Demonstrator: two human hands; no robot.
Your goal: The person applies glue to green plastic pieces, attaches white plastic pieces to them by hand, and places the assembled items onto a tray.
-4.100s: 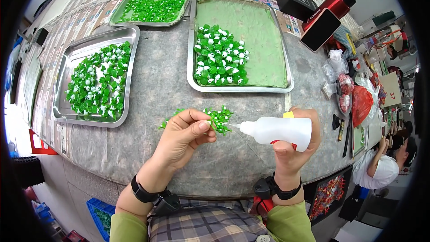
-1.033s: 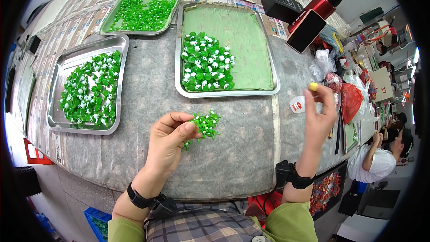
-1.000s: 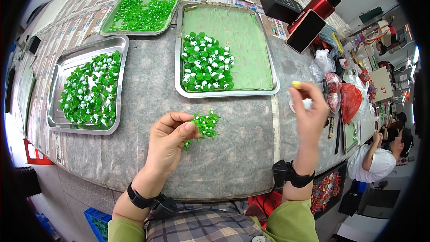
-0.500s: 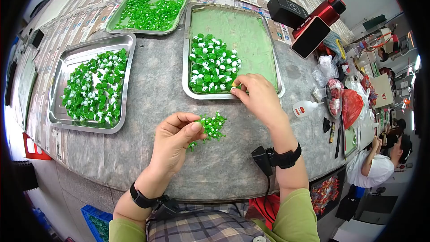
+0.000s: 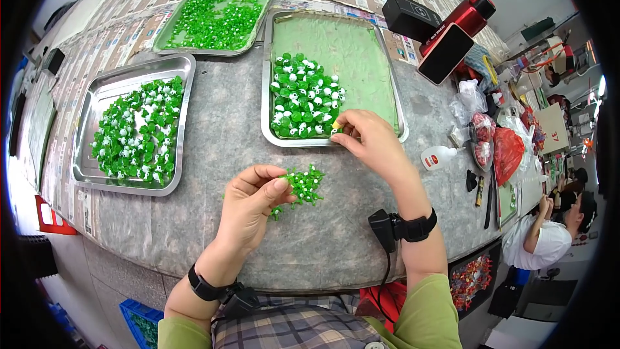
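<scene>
My left hand is closed in a pinch above the grey table cover. Whatever lies between its thumb and forefinger is hidden. Just beside those fingertips is a small heap of spiky green pieces with white dots. At the near rim of the paper-lined tray, my right hand pinches a small green-and-white piece with a black dot. Something yellow shows at that hand's fingertip. Round green-and-white eye-like pieces are packed together in the left part of this tray.
A metal tray at left holds loose green-and-white pieces; another tray behind holds small green ones. To the right are a white glue bottle, a phone, a black box, a red bottle and plastic bags. A co-worker sits far right.
The view has shifted slightly. My right hand stays at the tray's near rim, its fingertips a little lower on the small piece. The left hand keeps its pinch beside the heap.
</scene>
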